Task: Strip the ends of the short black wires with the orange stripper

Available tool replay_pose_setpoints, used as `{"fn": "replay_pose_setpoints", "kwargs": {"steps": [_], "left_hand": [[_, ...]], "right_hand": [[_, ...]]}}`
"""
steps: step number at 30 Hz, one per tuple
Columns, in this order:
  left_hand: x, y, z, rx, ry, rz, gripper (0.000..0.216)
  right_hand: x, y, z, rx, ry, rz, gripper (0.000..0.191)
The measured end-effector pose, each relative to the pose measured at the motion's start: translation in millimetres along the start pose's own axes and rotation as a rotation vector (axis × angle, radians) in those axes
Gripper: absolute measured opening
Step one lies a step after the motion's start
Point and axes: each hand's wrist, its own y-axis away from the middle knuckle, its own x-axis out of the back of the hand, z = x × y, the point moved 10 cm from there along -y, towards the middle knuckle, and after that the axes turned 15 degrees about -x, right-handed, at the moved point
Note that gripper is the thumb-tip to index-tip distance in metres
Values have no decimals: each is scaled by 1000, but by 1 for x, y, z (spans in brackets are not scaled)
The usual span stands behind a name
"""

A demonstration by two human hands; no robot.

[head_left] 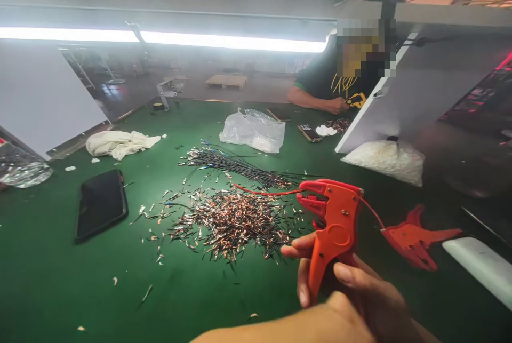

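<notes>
My right hand (372, 287) grips the handle of an orange-red wire stripper (338, 231), its thumb on the near side and its fingers round the front. A red wire (268, 192) reaches left from the jaws. My left forearm crosses the lower edge, and my left hand (340, 308) is bent in beside the right at the bottom of the handle; its fingers are hidden. Left of the tool lies a heap of short cable pieces with copper-coloured ends (236, 220). Behind the heap is a bundle of longer black cables (240, 167).
A second orange-red stripper (420, 236) lies at right, near a white rounded object (478, 265). A black phone (101, 204) lies left. Farther back are a cloth (120, 144), a clear plastic bag (254, 129) and a tied bag (386, 161). A person (320, 76) sits opposite, holding a yellow-black tool.
</notes>
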Motion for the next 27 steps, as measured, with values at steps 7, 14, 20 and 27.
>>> {"fn": "replay_pose_setpoints", "kwargs": {"steps": [7,14,20,27], "left_hand": [[41,4,-19,112,25,154,33],[47,-22,-18,123,492,304,50],[74,-32,17,49,229,470,40],[127,-23,62,-154,169,851,34]], "right_hand": [[-14,11,-27,109,-65,-56,34],[-21,6,-13,68,-81,-104,39],[-24,5,-10,25,-161,-171,39],[-26,-1,2,90,-153,-273,31]]}}
